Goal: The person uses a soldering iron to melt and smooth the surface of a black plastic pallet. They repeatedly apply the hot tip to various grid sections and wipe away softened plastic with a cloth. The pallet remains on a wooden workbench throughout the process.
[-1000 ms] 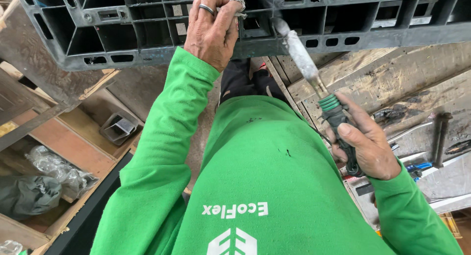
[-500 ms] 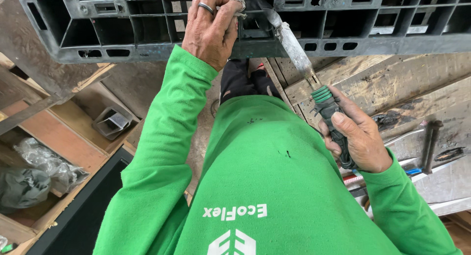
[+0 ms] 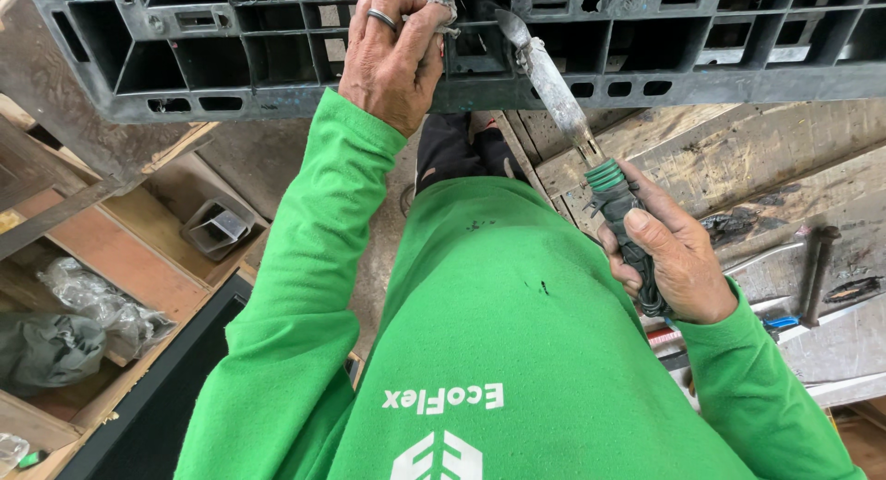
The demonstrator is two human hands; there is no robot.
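A cluttered workshop floor of worn wooden planks [image 3: 738, 166] and open wooden boxes [image 3: 120, 268] lies below, with a crumpled clear plastic bag [image 3: 92, 300] at the left and a dark metal bar [image 3: 817, 272] at the right. Across the top of the view stands a black plastic pallet [image 3: 277, 65] with a grid of open cells, and the left hand [image 3: 392, 55], a ring on one finger, has its fingers curled over the pallet's edge, pinching a grey rag [image 3: 446, 2] against it. The right hand [image 3: 669, 254] is wrapped tight around the green-and-black handle of a knife [image 3: 554, 83], thumb laid along the grip, and the stained blade points up with its tip touching the pallet's ribs just right of the left hand.
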